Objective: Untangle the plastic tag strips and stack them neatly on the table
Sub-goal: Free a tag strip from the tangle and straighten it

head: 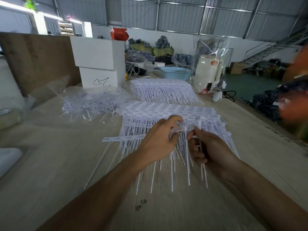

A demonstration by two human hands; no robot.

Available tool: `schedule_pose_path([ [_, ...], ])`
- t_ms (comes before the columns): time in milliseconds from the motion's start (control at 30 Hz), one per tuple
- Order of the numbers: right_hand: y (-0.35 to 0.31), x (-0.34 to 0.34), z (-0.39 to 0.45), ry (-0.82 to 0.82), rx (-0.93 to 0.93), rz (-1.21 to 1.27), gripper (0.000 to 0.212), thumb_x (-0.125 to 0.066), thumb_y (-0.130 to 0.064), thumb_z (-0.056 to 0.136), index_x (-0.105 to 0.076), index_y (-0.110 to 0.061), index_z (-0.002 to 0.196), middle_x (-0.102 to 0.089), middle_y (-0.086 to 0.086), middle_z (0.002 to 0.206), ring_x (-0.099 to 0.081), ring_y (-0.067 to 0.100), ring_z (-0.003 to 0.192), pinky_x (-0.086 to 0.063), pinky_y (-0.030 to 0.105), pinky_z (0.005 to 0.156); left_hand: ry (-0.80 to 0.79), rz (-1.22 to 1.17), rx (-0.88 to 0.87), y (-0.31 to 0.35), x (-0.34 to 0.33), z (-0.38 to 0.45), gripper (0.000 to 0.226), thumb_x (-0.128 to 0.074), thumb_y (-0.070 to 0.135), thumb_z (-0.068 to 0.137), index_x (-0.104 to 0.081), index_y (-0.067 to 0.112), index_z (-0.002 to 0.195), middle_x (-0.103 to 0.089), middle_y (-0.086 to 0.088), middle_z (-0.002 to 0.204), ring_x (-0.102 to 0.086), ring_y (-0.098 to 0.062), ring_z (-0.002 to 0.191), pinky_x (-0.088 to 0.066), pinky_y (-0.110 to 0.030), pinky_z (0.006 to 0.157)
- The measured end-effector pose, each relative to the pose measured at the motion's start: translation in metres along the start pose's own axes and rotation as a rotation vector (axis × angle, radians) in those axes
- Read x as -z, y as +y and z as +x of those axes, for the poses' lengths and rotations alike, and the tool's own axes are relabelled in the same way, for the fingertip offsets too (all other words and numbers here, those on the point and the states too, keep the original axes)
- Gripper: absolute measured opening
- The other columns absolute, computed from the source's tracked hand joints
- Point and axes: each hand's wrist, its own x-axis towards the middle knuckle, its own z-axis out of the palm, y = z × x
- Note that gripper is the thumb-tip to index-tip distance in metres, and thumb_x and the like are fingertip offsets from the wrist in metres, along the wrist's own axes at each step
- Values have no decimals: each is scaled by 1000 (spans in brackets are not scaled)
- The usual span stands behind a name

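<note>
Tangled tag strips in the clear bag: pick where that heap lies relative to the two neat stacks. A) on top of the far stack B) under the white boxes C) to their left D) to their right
C: the loose, tangled heap lies left of both the near neat stack and the far neat stack, in front of the white boxes.
</note>
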Motion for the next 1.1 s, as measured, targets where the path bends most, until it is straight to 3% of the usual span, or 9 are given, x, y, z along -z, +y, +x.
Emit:
schedule_pose_path([
  [167,1,-2,0,35,8,-57,36,-53,-53,94,-66,-19,90,-28,-3,57,-21,10,45,-21,19,37,57,29,-39,4,-2,-2,27,-61,13,92,-57,24,116,-67,0,108,-60,-13,98,-51,-36,80],
  [333,2,-4,0,81,-37,-117,49,-64,-61,85,-69,-14,94,-26,-3,58,-20,10,46,-17,22,40,123,137,-153,9,-5,-4,24,-63,4,87,-65,11,110,-67,-7,97,-57,-20,96,-50,-41,78],
  [467,0,-7,-2,70,0,-150,34,-68,-44,89,-65,-24,63,-29,-4,57,-23,9,45,-19,22,39,29,81,-118,14,-6,-5,29,-63,13,90,-64,19,118,-66,-1,111,-56,-13,103,-48,-32,85],
  [567,0,-8,-1,117,6,-140,29,-65,-31,96,-64,-16,71,-28,-3,57,-22,9,44,-19,21,39,-125,11,6,15,4,-1,38,-55,27,91,-59,32,128,-65,-1,117,-63,-16,100,-51,-34,88],
  [700,1,-7,0,159,24,-126,29,-65,-31,96,-64,-14,72,-27,-4,54,-20,9,43,-16,22,39,-112,51,52,16,15,4,45,-53,16,89,-60,27,133,-69,5,125,-66,-13,109,-53,-34,96],
  [833,3,-3,2,181,20,-117,31,-67,-33,93,-65,-17,67,-28,-5,54,-20,9,44,-16,23,40,-131,257,14,9,15,2,37,-62,23,91,-60,32,126,-70,3,99,-57,-10,73,-44,-27,69],
  [933,5,-2,4,175,20,-142,31,-69,-38,92,-65,-16,71,-27,-2,58,-22,10,45,-20,22,39,-100,345,-17,6,12,0,24,-60,25,94,-63,29,117,-68,1,89,-63,-19,78,-40,-28,61],
  [1100,5,0,5,141,38,-179,38,-73,-51,80,-70,-14,73,-26,-2,57,-23,11,45,-21,22,38,-64,370,-84,6,9,-2,27,-63,27,94,-55,27,120,-67,-2,90,-60,-20,76,-34,-27,60],
])
